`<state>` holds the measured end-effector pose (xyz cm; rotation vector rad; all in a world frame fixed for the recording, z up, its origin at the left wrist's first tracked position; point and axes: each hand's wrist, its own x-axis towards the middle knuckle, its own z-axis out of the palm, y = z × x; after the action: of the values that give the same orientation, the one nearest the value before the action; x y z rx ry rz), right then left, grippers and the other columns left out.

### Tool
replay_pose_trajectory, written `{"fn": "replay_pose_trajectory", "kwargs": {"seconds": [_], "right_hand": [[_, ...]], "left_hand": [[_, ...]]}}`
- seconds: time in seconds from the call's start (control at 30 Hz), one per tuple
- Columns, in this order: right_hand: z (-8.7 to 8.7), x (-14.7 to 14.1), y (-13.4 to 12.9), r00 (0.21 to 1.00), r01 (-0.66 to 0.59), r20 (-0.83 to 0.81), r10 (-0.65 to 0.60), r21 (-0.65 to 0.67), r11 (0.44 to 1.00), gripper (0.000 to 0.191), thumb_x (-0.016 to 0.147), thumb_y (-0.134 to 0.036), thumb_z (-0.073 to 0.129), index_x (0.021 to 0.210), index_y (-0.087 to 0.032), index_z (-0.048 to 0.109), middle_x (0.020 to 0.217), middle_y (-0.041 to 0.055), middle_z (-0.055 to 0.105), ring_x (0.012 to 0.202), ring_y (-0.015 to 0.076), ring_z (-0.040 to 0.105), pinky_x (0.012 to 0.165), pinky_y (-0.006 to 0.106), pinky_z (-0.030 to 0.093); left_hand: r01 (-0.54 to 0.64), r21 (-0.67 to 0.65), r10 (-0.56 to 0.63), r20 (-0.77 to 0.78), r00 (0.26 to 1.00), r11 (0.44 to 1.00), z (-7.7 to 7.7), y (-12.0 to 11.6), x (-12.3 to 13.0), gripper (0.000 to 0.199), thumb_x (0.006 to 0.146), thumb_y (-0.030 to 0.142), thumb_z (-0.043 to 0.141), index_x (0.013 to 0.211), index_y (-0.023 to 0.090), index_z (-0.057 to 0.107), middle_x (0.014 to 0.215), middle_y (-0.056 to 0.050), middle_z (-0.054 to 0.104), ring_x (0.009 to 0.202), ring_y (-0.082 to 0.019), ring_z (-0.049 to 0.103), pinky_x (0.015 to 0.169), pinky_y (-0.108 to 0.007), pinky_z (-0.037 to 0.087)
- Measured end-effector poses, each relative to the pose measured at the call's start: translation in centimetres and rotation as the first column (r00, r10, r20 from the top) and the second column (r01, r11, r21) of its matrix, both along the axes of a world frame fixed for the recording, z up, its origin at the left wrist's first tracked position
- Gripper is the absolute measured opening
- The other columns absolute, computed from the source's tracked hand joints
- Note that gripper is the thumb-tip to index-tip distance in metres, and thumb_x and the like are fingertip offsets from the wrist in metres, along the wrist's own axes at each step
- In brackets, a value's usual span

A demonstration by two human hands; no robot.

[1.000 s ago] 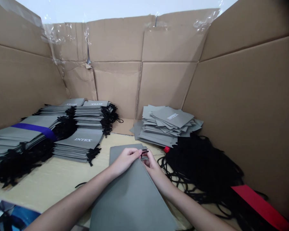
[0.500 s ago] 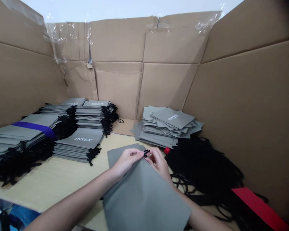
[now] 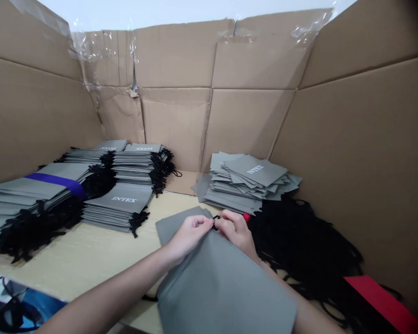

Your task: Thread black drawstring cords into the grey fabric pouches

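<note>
In front of me, at the table's edge, a grey drawstring bag point(image 3: 226, 283) hangs tilted, its top corner between my hands. My left hand point(image 3: 191, 234) pinches that corner, where a short piece of black cord point(image 3: 216, 217) sticks up. With fingertips curled against the same spot, my right hand point(image 3: 237, 232) grips the cord. The two hands almost touch, and the fingers hide most of the knot or loop there. Behind the left wrist, more grey bags point(image 3: 172, 223) lie flat beneath the held one.
Neat stacks of grey bags point(image 3: 120, 204) with black cord ends stand at left, one bound by a purple band point(image 3: 57, 181). A loose bag pile point(image 3: 254, 174) is back right. Black cords point(image 3: 303, 241) heap beside a red strip point(image 3: 379, 297). Cardboard walls point(image 3: 174, 120) surround the table.
The view has shifted slightly. The right hand has closed in over the cord, so less of it shows, and the held bag has swung a little to the right.
</note>
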<state>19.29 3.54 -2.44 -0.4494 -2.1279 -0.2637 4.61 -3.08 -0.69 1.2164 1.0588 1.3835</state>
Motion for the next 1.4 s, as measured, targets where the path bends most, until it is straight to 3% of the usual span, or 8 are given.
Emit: {"fn": "replay_pose_trajectory", "kwargs": {"seconds": [0.13, 0.27, 0.37, 0.57, 0.8, 1.0, 1.23, 1.4], "right_hand": [[1.3, 0.2, 0.3, 0.959, -0.245, 0.157, 0.238, 0.03, 0.969, 0.021, 0.086, -0.011, 0.042, 0.098, -0.02, 0.057, 0.108, 0.0092, 0.058, 0.107, 0.0216, 0.049, 0.089, 0.039, 0.045], [1.9, 0.3, 0.1, 0.921, -0.341, 0.17, 0.351, -0.086, 0.936, 0.02, 0.086, -0.009, 0.039, 0.096, -0.018, 0.053, 0.094, 0.0087, 0.06, 0.092, 0.0188, 0.055, 0.082, 0.037, 0.048], [1.8, 0.4, 0.2, 0.922, -0.343, 0.165, 0.349, -0.066, 0.937, 0.02, 0.084, -0.007, 0.04, 0.096, -0.017, 0.053, 0.093, 0.0101, 0.059, 0.087, 0.0187, 0.055, 0.075, 0.034, 0.05], [1.3, 0.7, 0.6, 0.913, -0.367, 0.17, 0.37, -0.051, 0.929, 0.025, 0.083, -0.004, 0.041, 0.1, -0.018, 0.051, 0.091, 0.009, 0.058, 0.09, 0.0191, 0.055, 0.078, 0.034, 0.049], [1.3, 0.6, 0.1, 0.918, -0.347, 0.176, 0.355, -0.074, 0.935, 0.023, 0.084, -0.008, 0.04, 0.1, -0.019, 0.053, 0.094, 0.0091, 0.06, 0.088, 0.0182, 0.057, 0.075, 0.032, 0.051], [1.1, 0.6, 0.3, 0.929, -0.343, 0.14, 0.342, -0.02, 0.939, 0.027, 0.084, -0.006, 0.036, 0.1, -0.018, 0.055, 0.09, 0.0084, 0.062, 0.087, 0.0176, 0.058, 0.076, 0.031, 0.052], [1.2, 0.9, 0.0, 0.896, -0.407, 0.248, 0.369, 0.123, 0.905, 0.025, 0.084, -0.006, 0.039, 0.099, -0.015, 0.057, 0.088, 0.009, 0.063, 0.087, 0.0175, 0.059, 0.082, 0.033, 0.051], [1.3, 1.1, 0.2, 0.888, -0.416, 0.297, 0.352, 0.191, 0.889, 0.017, 0.083, -0.007, 0.048, 0.093, -0.017, 0.058, 0.088, 0.0077, 0.063, 0.085, 0.0168, 0.059, 0.085, 0.034, 0.05]], "left_hand": [[0.098, -0.095, -0.094, 0.046, 0.995, 0.991, 0.0, 0.0, -0.9, 0.029, 0.068, 0.041, 0.066, 0.067, 0.012, 0.061, 0.062, 0.002, 0.053, 0.058, -0.009, 0.044, 0.057, -0.02, 0.03], [0.093, -0.115, -0.083, 0.094, 0.992, 0.989, -0.2, 0.0, -1.3, 0.024, 0.064, 0.035, 0.07, 0.067, 0.012, 0.065, 0.063, 0.001, 0.058, 0.061, -0.01, 0.049, 0.06, -0.021, 0.033], [0.084, -0.151, -0.065, 0.128, 0.99, 0.985, 0.0, -0.1, -1.2, 0.023, 0.061, 0.033, 0.073, 0.068, 0.012, 0.067, 0.065, -0.001, 0.062, 0.062, -0.011, 0.051, 0.061, -0.022, 0.035], [0.07, -0.197, -0.041, 0.151, 0.988, 0.978, 0.2, -0.1, -1.3, 0.022, 0.056, 0.031, 0.076, 0.066, 0.013, 0.069, 0.066, -0.002, 0.064, 0.062, -0.012, 0.053, 0.062, -0.023, 0.037], [0.091, -0.158, -0.079, 0.081, 0.994, 0.983, 0.1, 0.0, -1.8, 0.023, 0.056, 0.032, 0.076, 0.067, 0.014, 0.069, 0.065, -0.001, 0.064, 0.062, -0.011, 0.052, 0.063, -0.022, 0.037], [0.084, -0.195, -0.049, 0.177, 0.983, 0.977, 0.4, -0.2, -1.3, 0.022, 0.056, 0.029, 0.077, 0.068, 0.014, 0.067, 0.066, 0.0, 0.063, 0.064, -0.011, 0.054, 0.067, -0.023, 0.038], [0.263, -0.399, -0.191, 0.212, 0.958, 0.878, 0.7, -0.7, -2.2, 0.023, 0.053, 0.027, 0.077, 0.068, 0.013, 0.068, 0.066, -0.002, 0.066, 0.064, -0.013, 0.058, 0.067, -0.026, 0.042], [0.26, -0.429, -0.175, 0.227, 0.958, 0.865, 0.6, -0.6, -2.4, 0.021, 0.05, 0.022, 0.078, 0.066, 0.014, 0.068, 0.064, -0.001, 0.066, 0.062, -0.013, 0.058, 0.068, -0.025, 0.042]]}}
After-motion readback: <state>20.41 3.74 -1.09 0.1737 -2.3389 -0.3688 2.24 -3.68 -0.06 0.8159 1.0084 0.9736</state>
